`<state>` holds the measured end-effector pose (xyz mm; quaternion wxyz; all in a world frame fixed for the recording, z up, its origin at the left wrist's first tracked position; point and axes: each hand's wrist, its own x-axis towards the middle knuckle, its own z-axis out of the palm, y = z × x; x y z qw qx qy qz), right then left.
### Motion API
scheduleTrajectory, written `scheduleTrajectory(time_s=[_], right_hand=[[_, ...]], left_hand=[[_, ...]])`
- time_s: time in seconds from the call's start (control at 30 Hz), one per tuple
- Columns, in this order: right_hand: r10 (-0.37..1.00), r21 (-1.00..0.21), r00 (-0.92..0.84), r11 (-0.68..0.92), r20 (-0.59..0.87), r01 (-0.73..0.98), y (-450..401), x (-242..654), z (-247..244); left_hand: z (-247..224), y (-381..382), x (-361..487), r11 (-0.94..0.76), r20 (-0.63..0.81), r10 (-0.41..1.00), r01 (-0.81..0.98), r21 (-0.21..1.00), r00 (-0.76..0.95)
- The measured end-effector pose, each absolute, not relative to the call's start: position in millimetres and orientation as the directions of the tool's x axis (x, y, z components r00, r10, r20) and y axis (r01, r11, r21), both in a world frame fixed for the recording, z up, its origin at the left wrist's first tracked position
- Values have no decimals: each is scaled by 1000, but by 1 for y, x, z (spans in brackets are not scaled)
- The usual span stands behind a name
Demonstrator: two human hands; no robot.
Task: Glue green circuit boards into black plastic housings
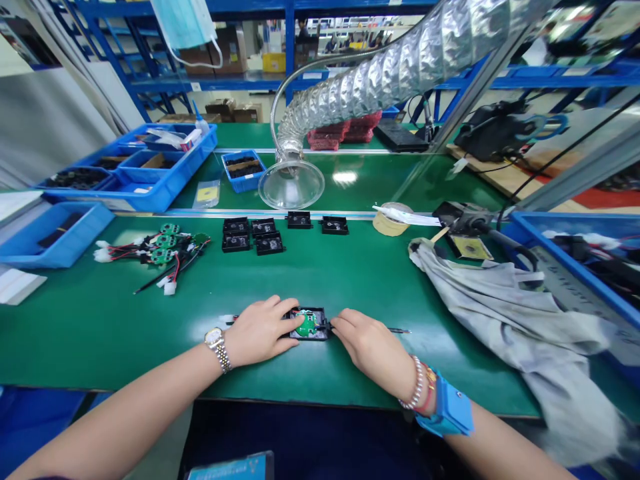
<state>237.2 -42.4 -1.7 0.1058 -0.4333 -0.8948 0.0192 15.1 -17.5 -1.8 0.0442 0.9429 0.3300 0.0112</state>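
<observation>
A small black case (320,335) lies on the green work surface with a round green circuit board (307,324) inside it. My left hand (265,328) grips the case's left end, its fingertips reaching over the board's edge. At the right end, the fingers of my right hand (363,337) are pinched on a black cable (395,331) that runs out to the right. A short connector (229,319) shows to the left of my left hand. Farther back stand several open black cases (270,243). Wired green boards (164,250) are heaped at the left.
A silver duct with a clear funnel (291,185) hangs over the middle back. Blue bins (60,233) stand at the left, another (590,280) at the right. A grey cloth (480,300) and a tape roll (391,223) lie on the right.
</observation>
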Motion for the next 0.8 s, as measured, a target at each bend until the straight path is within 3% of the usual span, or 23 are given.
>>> scheduleTrajectory(time_s=[0.37, 0.67, 0.8], right_hand=[[789, -78, -574, 600, 216, 796, -43, 230, -9], [731, -18, -682, 682, -4, 731, -40, 226, -7], [749, -114, -663, 660, 15, 743, -34, 234, -7]], left_hand=[[6, -10, 17, -806, -51, 585, 588, 76, 809], [1, -2, 14, -835, -71, 535, 540, 107, 842], [1, -12, 16, -806, -36, 580, 580, 114, 814]])
